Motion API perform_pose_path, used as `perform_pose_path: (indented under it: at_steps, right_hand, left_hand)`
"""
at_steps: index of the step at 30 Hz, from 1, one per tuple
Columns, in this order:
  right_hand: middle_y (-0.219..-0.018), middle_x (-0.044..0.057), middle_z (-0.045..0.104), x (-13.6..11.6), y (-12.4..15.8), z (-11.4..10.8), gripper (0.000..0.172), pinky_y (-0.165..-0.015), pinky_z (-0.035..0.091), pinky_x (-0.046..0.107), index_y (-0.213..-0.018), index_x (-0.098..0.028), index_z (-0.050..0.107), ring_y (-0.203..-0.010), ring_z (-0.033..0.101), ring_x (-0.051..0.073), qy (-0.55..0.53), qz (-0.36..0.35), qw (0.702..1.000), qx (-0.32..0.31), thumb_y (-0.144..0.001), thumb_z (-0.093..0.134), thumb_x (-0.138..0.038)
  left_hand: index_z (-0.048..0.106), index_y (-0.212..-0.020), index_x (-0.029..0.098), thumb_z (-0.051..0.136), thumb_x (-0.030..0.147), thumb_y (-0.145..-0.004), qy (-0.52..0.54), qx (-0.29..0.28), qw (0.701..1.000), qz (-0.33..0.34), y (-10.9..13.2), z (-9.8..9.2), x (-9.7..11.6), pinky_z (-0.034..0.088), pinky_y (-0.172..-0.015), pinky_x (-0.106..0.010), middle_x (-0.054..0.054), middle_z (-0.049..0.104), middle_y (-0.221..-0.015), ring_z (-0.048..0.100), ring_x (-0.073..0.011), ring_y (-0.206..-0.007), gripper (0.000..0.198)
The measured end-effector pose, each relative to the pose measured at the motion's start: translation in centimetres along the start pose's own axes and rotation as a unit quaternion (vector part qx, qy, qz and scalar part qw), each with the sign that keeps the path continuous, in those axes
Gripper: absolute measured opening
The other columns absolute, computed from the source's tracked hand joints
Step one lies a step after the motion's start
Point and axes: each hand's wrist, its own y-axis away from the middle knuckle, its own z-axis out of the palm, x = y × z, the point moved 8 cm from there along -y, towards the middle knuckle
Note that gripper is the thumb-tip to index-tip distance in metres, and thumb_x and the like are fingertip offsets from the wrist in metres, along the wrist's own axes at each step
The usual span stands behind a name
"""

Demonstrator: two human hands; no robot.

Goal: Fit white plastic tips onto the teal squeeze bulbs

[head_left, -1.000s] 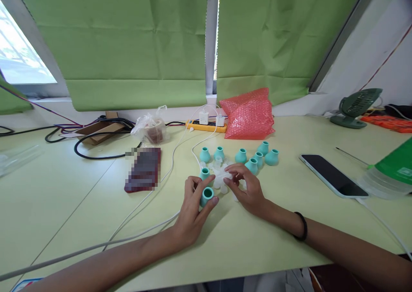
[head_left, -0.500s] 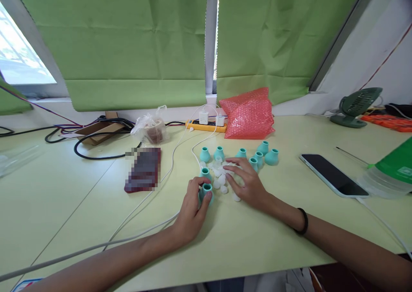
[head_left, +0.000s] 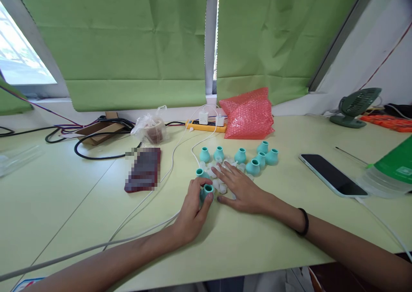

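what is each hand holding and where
Left hand grips a teal cup around its sides. Right hand holds nothing, resting flat on white pieces.

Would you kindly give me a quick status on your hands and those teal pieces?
Left hand grips a teal cap. Right hand flat on white pieces. White cable by the left wrist.

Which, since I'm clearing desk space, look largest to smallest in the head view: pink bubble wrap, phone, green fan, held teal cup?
1. pink bubble wrap
2-3. phone and green fan: too alike to rank; the fan sits farther
4. teal cup in left hand
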Motion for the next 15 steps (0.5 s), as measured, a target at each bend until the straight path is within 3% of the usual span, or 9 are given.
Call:
perform_pose_path:
  at_steps: [6, 10, 15]
  right_hand:
    - [-0.139, 0.01, 0.008, 0.4, 0.0, 0.7, 0.066, -0.098, 0.015, 0.052, -0.132, -0.019, 0.015, -0.127, -0.002, 0.029, 0.003, 0.009, 1.0, -0.006, -0.079, 0.035, -0.052]
    - [-0.139, 0.009, 0.011, 0.2, 0.0, 0.8, 0.06, -0.097, 0.015, 0.053, -0.131, -0.021, 0.02, -0.127, 0.002, 0.028, 0.0, 0.006, 1.0, -0.003, -0.081, 0.033, -0.05]
    - [-0.139, 0.007, 0.011, 0.6, -0.1, -0.7, 0.06, -0.099, 0.018, 0.049, -0.132, -0.019, 0.012, -0.127, 0.008, 0.024, -0.018, 0.026, 0.997, 0.071, -0.082, 0.033, -0.045]
  left_hand:
    - [0.041, -0.099, 0.02, 0.038, 0.021, -0.084, -0.003, 0.001, 1.0, 0.002, 0.1, 0.0, 0.1, 0.035, -0.078, -0.03, -0.005, 0.047, -0.094, 0.043, -0.0175, -0.087, 0.016]
    - [0.04, -0.099, 0.02, 0.038, 0.021, -0.084, -0.003, 0.0, 1.0, 0.004, 0.1, 0.0, 0.2, 0.035, -0.078, -0.03, -0.005, 0.047, -0.094, 0.043, -0.0175, -0.087, 0.016]
    - [0.039, -0.099, 0.02, 0.037, 0.022, -0.085, -0.003, -0.008, 1.0, 0.002, 0.1, 0.1, 0.1, 0.035, -0.079, -0.03, -0.004, 0.046, -0.094, 0.042, -0.0172, -0.087, 0.015]
